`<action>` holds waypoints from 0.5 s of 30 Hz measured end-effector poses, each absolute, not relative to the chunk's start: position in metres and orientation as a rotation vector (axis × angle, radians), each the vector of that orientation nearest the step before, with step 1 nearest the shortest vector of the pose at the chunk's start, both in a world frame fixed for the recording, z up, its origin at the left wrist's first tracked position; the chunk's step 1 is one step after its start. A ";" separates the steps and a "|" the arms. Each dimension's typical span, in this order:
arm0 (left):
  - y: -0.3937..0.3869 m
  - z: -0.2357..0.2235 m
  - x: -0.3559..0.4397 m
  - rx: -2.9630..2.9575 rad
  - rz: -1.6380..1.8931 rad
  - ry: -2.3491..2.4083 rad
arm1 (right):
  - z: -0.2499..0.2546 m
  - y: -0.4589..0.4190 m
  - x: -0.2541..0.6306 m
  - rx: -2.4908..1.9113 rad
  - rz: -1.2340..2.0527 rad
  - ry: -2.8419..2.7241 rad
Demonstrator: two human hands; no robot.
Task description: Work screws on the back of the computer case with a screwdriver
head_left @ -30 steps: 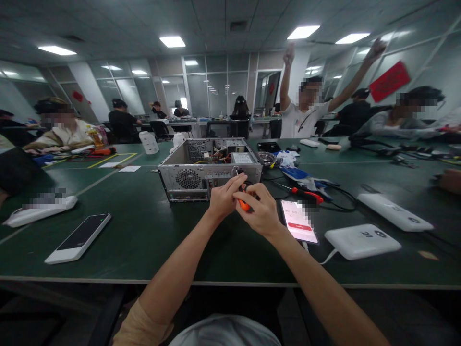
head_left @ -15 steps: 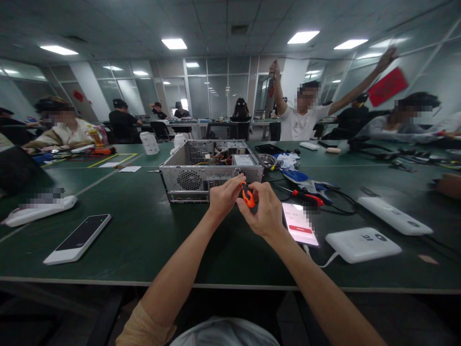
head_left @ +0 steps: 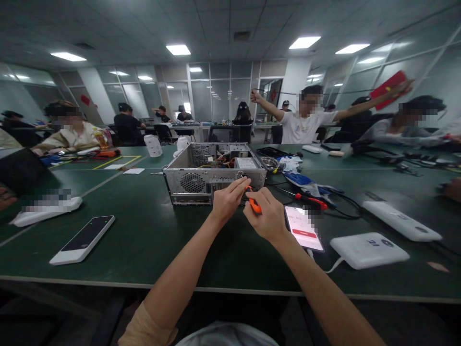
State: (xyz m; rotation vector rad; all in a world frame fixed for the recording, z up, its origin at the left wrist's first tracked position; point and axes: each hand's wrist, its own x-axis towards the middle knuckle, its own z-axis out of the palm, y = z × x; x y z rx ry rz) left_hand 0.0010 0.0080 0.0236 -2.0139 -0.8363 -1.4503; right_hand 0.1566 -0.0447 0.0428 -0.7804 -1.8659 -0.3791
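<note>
An open metal computer case lies on the green table with its fan grille and port side facing me. My right hand is wrapped round the orange-and-black handle of a screwdriver, which points at the right part of that panel. Its tip is hidden behind my fingers. Close to the tip, my left hand lies against the panel, fingers pressed together; whatever they pinch is out of sight. Inside the case are coloured wires and a silver power supply.
Right of the case lie a metal bowl, blue-and-white gloves, a red-handled screwdriver and black cables. Nearer are a lit phone and a white power bank. A white device lies left. Several people sit beyond.
The screwdriver handle has turned in my right hand, showing more orange. My left hand stays at the panel. A person across the table has lowered their raised arms, stretching a dark cord.
</note>
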 end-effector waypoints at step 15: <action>0.012 0.023 0.001 -2.022 -1.579 -0.876 | 0.039 -0.046 0.154 -0.835 -0.206 -1.681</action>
